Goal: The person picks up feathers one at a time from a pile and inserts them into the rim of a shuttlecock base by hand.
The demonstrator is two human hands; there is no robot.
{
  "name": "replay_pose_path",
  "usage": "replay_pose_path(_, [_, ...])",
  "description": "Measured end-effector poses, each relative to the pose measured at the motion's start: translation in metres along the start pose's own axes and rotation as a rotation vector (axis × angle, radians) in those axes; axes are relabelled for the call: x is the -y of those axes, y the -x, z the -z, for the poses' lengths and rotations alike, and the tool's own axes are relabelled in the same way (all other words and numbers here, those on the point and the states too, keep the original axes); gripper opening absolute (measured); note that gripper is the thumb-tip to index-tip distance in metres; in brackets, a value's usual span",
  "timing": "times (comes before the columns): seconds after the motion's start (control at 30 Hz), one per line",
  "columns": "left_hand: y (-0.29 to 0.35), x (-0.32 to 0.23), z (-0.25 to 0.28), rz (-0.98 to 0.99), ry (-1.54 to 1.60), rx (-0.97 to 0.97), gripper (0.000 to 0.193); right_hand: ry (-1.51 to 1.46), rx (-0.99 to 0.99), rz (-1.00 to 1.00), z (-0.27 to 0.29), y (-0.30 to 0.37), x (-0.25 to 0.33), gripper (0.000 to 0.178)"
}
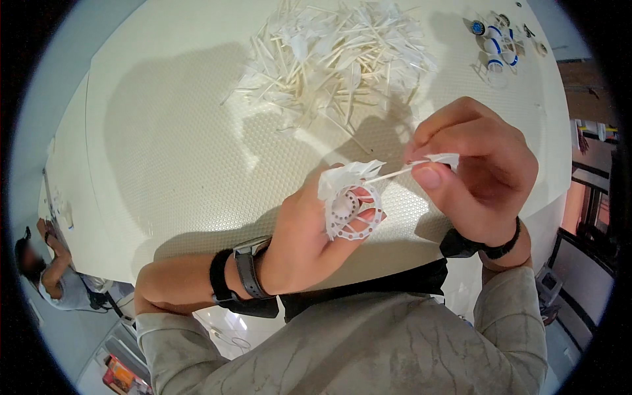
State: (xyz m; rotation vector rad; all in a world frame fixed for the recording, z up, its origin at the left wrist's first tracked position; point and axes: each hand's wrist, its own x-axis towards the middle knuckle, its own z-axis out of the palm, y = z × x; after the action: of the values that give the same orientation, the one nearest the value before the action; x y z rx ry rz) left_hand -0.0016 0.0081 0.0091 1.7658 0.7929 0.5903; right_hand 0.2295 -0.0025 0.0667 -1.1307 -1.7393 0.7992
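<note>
White and perforated, the ring (344,207) is, as I see remotely, pinched by the left hand (299,234), presumably for steadiness. Right of the ring, the right hand (487,172) pinches a stick (390,176), apparently for fine control; beyond the ring lies a pile (336,62).

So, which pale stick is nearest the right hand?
The stick pinched in the right hand, its free end by the white frame; those in the pile lie unheld.

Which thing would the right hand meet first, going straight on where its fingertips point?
Likely the upper rim of the white wheel in the left hand; the thin stick pinched by the right hand points there. Depth is unclear.
</note>
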Motion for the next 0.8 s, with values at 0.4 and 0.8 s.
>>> replay_pose_path(0.4, [0.002, 0.0, 0.001, 0.023, -0.004, 0.023, 0.043, 0.078, 0.016, 0.252, 0.002, -0.004, -0.007, 0.016])
replay_pose_path(0.8, [-0.001, -0.002, 0.002, -0.085, -0.069, 0.004, 0.036, 0.124, 0.13, 0.259, 0.002, -0.01, -0.007, 0.016])
